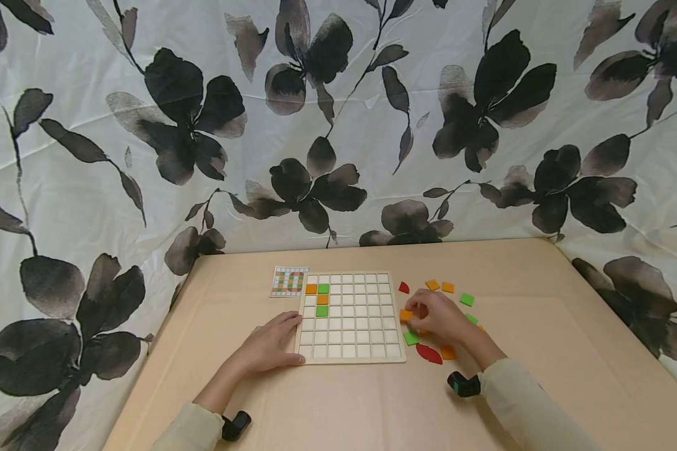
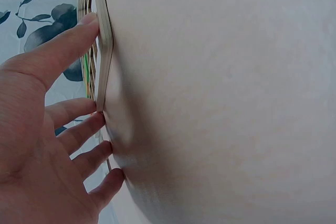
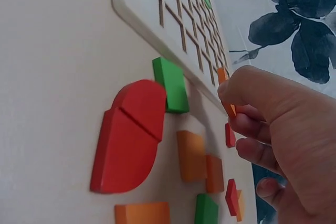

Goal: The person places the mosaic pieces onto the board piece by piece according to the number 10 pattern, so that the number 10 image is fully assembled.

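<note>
A pale wooden grid board [image 1: 361, 338] lies on the table, with orange and green square tiles set in its upper left cells. My left hand [image 1: 271, 344] rests against the board's left side; in the left wrist view the thumb and fingertips of that hand [image 2: 52, 114] touch its edge. Over the board's right side, my right hand [image 1: 440, 318] pinches an orange square tile [image 1: 406, 315] between thumb and fingers. The right wrist view has this orange tile [image 3: 231, 109] held on edge, raised above the table, partly covered by the thumb.
Loose pieces lie right of the board: a green tile [image 1: 411, 338], red curved pieces [image 1: 429, 354], an orange tile [image 1: 447, 352] and several others, some hidden under the right hand. A printed pattern card [image 1: 286, 282] sits by the board's upper left corner. Floral cloth [image 1: 316, 125] hangs behind.
</note>
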The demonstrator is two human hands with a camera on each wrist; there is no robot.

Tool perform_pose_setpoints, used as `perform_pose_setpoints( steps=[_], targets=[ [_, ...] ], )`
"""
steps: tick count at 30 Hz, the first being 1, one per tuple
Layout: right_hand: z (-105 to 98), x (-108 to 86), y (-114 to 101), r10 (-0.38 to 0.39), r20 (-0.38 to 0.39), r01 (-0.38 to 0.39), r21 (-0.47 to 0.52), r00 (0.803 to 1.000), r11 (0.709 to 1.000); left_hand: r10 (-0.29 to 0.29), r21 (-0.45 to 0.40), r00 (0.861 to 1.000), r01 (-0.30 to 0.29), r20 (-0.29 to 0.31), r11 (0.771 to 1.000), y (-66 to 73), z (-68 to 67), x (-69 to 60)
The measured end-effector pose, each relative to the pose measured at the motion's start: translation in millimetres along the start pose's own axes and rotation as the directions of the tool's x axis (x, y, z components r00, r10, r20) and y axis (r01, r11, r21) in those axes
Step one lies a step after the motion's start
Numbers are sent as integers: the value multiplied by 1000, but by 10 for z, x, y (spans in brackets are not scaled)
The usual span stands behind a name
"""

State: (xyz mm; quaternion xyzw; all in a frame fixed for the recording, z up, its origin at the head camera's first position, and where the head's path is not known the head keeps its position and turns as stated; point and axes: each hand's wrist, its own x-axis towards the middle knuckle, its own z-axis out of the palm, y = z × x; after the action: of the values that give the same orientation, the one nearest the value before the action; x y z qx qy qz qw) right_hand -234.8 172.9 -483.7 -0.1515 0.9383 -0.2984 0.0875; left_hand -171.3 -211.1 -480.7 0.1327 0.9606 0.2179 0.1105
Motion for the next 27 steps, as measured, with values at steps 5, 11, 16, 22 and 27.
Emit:
perform_pose_setpoints(
  steps=[5, 11, 16, 22, 27],
  targets=[
    [-9, 17, -65, -6, 13, 5, 44, 1000, 999, 3, 0, 1000, -3, -5, 1000, -10, 8, 3],
    [1, 64, -147, -48, 8, 47, 45, 999, 998, 6, -8, 1000, -6, -1, 1000, -4, 0, -5],
    [17, 115, -227, -124, 1, 124, 14, 992, 992, 6, -15, 1000, -6, 0, 1000, 5, -11, -9],
    [59, 171, -343, -166, 18, 165, 51, 986, 985, 10, -8, 1000, -10, -1, 1000, -4, -2, -3],
    [133, 226, -404, -197, 10, 197, 42, 980, 980, 13, -10, 1000, -13, -3, 1000, -7, 2, -6]
  ],
)
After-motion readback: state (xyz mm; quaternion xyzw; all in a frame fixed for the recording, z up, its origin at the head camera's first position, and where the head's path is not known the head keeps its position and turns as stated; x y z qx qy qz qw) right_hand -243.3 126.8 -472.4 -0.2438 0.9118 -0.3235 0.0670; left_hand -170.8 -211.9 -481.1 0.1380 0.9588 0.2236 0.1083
